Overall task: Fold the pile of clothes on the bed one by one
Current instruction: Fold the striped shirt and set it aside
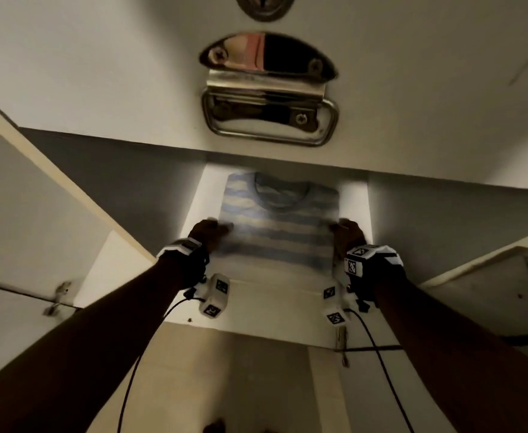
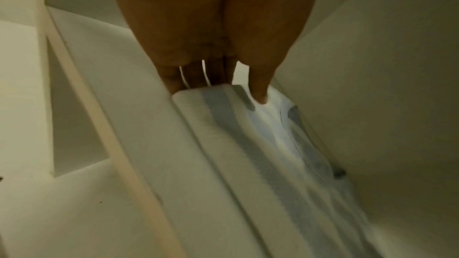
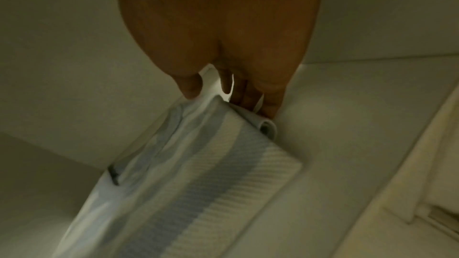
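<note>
Head view: left hand [image 1: 208, 232] at 9 o'clock and right hand [image 1: 348, 234] at 3 grasp the folded blue-and-cream striped knit shirt [image 1: 279, 220]; slide it level onto the white cupboard shelf [image 1: 203, 198], releasing both sides together.

dim cream wardrobe shelf [image 1: 272, 310] below a drawer's chrome handle [image 1: 269, 120].

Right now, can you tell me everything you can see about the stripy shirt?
The shirt is folded into a neat rectangle, with blue and cream stripes and a round blue neckline facing up. It looks like soft ribbed knit. It lies flat on a pale shelf inside a cupboard, neckline toward the back. The left hand grips its left edge and the right hand grips its right edge, thumbs on top.
</note>
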